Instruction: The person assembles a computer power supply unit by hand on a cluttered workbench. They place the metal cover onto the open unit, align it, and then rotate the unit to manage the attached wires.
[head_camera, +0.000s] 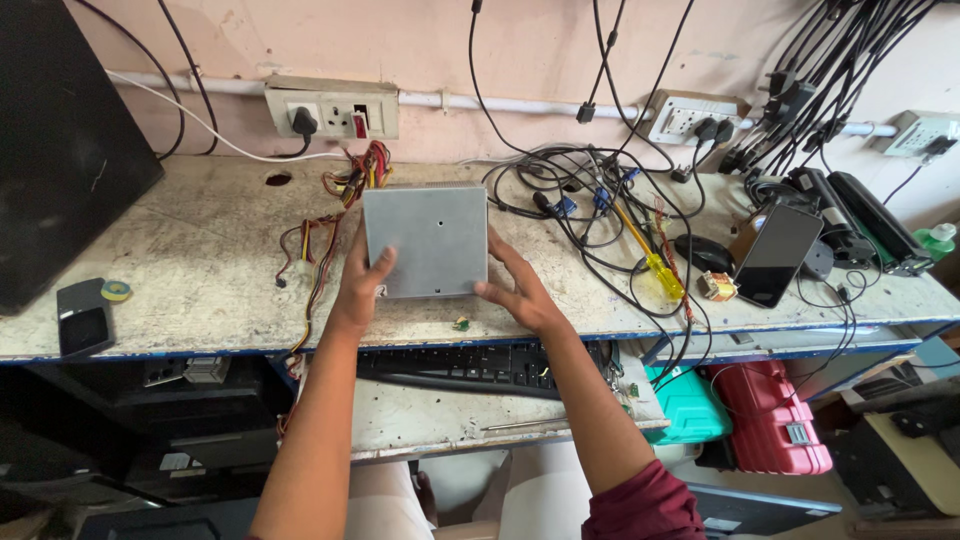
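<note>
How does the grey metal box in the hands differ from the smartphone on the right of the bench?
The grey metal box is square, matte and pale; the smartphone is a slim, glossy black slab. The box is gripped by the left hand and right hand; the phone leans untouched. Coloured wires trail from the box, none from the phone. Both are on the workbench.

At centre frame the metal box (426, 241) sits on the surface (200, 260), between my left hand (362, 282) and right hand (518, 290); keyboard (470, 366) below.
</note>
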